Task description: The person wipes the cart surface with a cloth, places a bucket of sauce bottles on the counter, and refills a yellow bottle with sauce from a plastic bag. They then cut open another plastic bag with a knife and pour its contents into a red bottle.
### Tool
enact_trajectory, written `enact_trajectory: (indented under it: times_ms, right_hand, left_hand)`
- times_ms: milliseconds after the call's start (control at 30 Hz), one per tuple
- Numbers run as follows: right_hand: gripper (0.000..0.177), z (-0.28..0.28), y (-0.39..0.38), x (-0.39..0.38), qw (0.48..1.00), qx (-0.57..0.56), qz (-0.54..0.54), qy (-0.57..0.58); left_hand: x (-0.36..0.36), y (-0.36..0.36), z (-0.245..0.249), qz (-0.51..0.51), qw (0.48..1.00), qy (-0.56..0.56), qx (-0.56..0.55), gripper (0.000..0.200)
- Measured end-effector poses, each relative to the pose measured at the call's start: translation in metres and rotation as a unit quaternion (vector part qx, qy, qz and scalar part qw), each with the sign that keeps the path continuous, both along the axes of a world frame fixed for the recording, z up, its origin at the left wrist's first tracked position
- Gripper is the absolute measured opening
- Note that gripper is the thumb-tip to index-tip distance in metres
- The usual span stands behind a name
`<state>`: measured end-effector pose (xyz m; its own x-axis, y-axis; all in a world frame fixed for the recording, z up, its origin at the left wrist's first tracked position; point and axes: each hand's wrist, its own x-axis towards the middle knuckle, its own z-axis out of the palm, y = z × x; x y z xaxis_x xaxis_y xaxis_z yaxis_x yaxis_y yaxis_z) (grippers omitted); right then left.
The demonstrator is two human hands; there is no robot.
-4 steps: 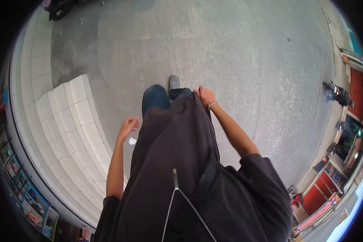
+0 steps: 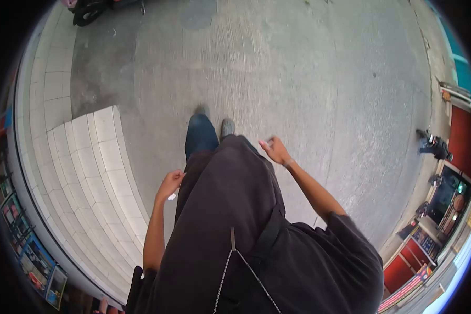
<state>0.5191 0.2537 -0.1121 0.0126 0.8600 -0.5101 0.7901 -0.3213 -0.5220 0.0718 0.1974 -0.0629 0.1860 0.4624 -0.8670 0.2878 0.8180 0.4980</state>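
Note:
My left hand (image 2: 171,184) hangs beside the left side of my dark shirt (image 2: 230,183), its fingers loosely bent and nothing visible in them. A small white scrap (image 2: 171,197) shows just below that hand, apparently on the ground. On the other side, my right hand (image 2: 276,150) is held a little away from the shirt's hem, thumb and fingers apart. A thin bracelet (image 2: 288,163) circles the right wrist. Below the hem, a blue trouser leg (image 2: 201,137) and a grey clog (image 2: 228,126) show. A cord with a metal clip (image 2: 233,239) lies on my chest.
Grey concrete pavement (image 2: 298,78) stretches ahead. White tiled steps (image 2: 89,172) run along the left, with shop displays (image 2: 34,256) beyond. Part of a motorbike (image 2: 89,11) stands at the upper left. Another motorbike (image 2: 435,146) and red shutters (image 2: 463,136) line the right side.
My right hand has moved away from the shirt's hem, down and to the right. My left foot has come into view ahead. Ground features have shifted slightly as I walk.

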Motion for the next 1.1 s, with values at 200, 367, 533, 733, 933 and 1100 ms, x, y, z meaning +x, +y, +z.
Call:
enact_trajectory:
  times_ms: [200,367,533,733,933,1100]
  right_hand:
    - [0.089,0.094,0.003,-0.011,0.900,-0.361,-0.182,0.162]
    - [0.069,0.084,0.101,-0.062,0.984,-0.073,-0.165,0.001]
    - [0.065,0.045,0.234,-0.054,0.975,-0.177,-0.123,0.043]
    - [0.047,0.026,0.469,-0.053,0.999,-0.019,-0.022,-0.033]
    - [0.029,0.037,0.690,-0.112,0.971,0.049,-0.120,0.198]
    - [0.029,-0.065,0.775,-0.136,0.975,-0.022,-0.186,0.123]
  left_hand:
    - [-0.044,0.053,-0.099,0.018,0.934,0.255,0.251,0.026]
    - [-0.048,0.222,-0.077,-0.198,0.944,0.206,0.167,0.019]
    - [-0.038,0.382,-0.054,0.012,0.943,0.126,0.308,0.022]
    - [-0.052,0.516,-0.032,0.019,0.921,0.125,0.368,0.025]
    - [-0.075,0.620,-0.107,-0.021,0.960,0.125,0.250,0.023]
    - [-0.094,0.664,-0.198,-0.092,0.970,0.225,0.030,0.030]
